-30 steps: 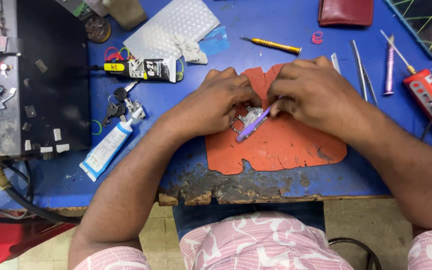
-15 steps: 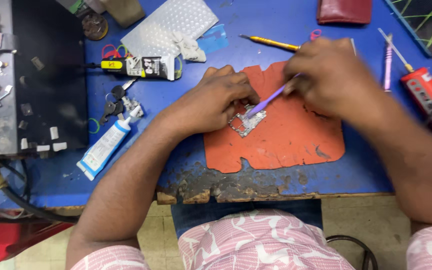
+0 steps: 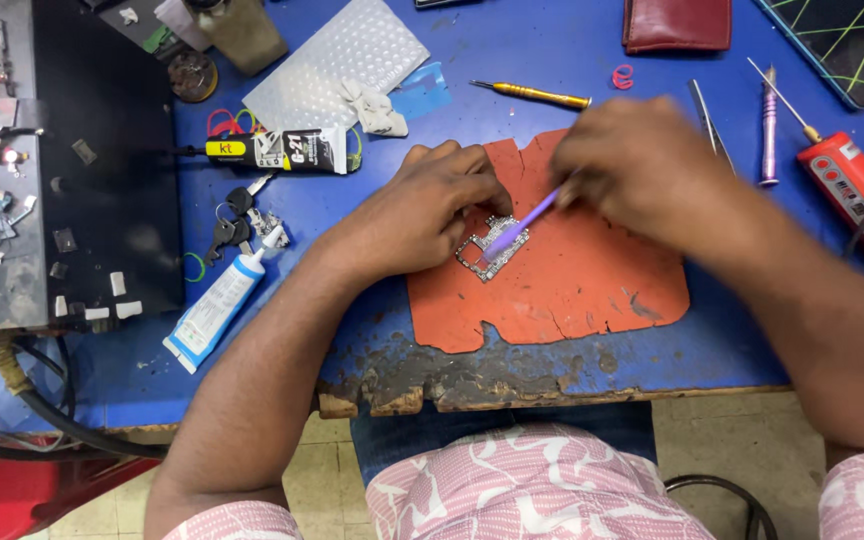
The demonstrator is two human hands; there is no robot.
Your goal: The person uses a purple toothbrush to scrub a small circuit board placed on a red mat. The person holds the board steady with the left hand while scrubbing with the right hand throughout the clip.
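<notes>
Yellow screwdriver, maroon wallet.

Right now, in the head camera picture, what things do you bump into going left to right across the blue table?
White glue tube → left hand → small circuit board → purple tool → right hand → purple screwdriver → red tool.

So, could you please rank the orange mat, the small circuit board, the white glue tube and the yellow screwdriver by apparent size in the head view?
1. Orange mat, by far the largest.
2. White glue tube.
3. Yellow screwdriver, slimmer than the tube.
4. Circuit board, smallest as seen, though the left hand partly hides it.
</notes>
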